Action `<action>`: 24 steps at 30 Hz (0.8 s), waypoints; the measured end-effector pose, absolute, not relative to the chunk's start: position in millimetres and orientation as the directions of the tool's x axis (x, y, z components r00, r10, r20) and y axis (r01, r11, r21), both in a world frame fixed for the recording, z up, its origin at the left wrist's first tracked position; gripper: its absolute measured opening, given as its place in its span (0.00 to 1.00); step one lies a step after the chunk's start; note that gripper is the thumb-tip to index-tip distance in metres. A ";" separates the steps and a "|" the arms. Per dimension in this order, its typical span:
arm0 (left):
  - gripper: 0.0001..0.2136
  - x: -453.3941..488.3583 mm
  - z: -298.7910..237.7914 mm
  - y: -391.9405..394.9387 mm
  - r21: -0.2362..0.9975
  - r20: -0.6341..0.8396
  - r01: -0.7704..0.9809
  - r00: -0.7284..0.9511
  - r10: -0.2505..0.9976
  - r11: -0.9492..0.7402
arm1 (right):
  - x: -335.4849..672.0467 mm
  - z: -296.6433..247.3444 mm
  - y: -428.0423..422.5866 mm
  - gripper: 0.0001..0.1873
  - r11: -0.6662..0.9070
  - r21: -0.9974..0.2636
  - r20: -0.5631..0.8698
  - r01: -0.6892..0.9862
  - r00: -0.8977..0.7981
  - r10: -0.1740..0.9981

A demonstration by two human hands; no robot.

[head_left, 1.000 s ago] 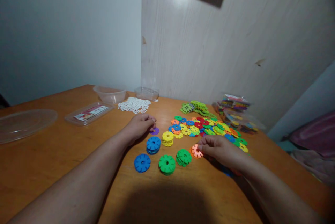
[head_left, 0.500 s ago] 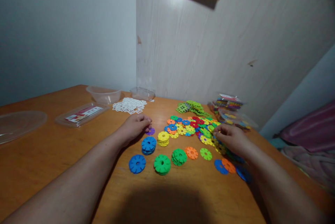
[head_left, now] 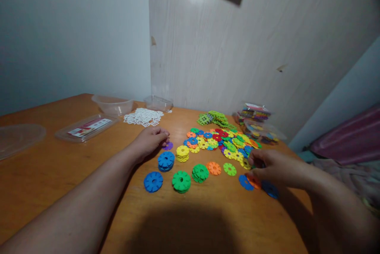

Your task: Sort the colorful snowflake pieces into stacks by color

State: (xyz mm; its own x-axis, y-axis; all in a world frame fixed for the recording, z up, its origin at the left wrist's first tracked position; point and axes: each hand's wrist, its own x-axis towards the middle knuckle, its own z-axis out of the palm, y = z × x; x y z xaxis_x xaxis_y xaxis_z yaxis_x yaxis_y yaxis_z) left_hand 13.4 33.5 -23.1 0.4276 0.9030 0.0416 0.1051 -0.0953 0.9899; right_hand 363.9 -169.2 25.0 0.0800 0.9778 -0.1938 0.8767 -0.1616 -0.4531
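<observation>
My left hand (head_left: 152,140) rests on the table with its fingers curled together, just behind a purple notched disc (head_left: 168,146). Whatever is inside those fingers is hidden. Thumb and forefinger of my right hand (head_left: 265,167) stand apart over an orange disc (head_left: 254,182), partly covering it. A blue disc (head_left: 246,182) lies to its left and another blue disc (head_left: 270,190) to its right. Between the hands are a blue stack (head_left: 166,159), a yellow stack (head_left: 182,152), two green stacks (head_left: 181,180), a single orange disc (head_left: 214,168) and a lime disc (head_left: 229,169).
A mixed pile of discs (head_left: 219,142) spreads behind the stacks. Farther back lie green lattice pieces (head_left: 215,119), white lattice pieces (head_left: 143,117) and a clear bowl (head_left: 113,105). Clear lids (head_left: 86,128) lie left; packed containers (head_left: 257,115) stand at the back right.
My right hand has moved from the pile's right edge toward me, over the orange disc, its thumb and forefinger now apart. My left hand stays beside the purple disc. The view has shifted slightly.
</observation>
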 end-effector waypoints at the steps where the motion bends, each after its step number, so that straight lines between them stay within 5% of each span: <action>1: 0.10 13.7 -22.8 33.0 0.990 0.042 0.101 0.424 0.904 -0.094 | 364.1 22.6 -173.9 0.10 -0.172 -0.459 -0.224 0.872 0.074 0.972; 10: 0.09 16.1 -26.9 32.5 0.993 0.057 0.067 0.405 0.913 -0.092 | 371.7 -0.8 -190.9 0.11 -0.148 -0.490 -0.175 0.859 0.070 0.982; 17: 0.09 15.4 -24.5 31.4 0.990 0.062 0.086 0.426 0.903 -0.109 | 347.6 7.8 -172.5 0.20 -0.193 -0.774 -0.173 0.603 0.091 0.981; 24: 0.09 15.3 -28.1 35.4 0.989 0.075 0.085 0.417 0.906 -0.121 | 292.5 0.2 -137.4 0.17 -0.132 -0.805 -0.105 0.579 0.081 0.991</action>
State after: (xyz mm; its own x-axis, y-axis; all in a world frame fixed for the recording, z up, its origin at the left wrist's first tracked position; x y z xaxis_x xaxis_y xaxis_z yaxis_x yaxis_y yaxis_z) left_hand 15.3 35.4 -28.1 0.4173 0.9057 0.0748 0.0853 -0.1210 0.9890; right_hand 292.5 -137.4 0.2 0.0806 0.9912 -0.1050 0.5787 -0.1323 -0.8048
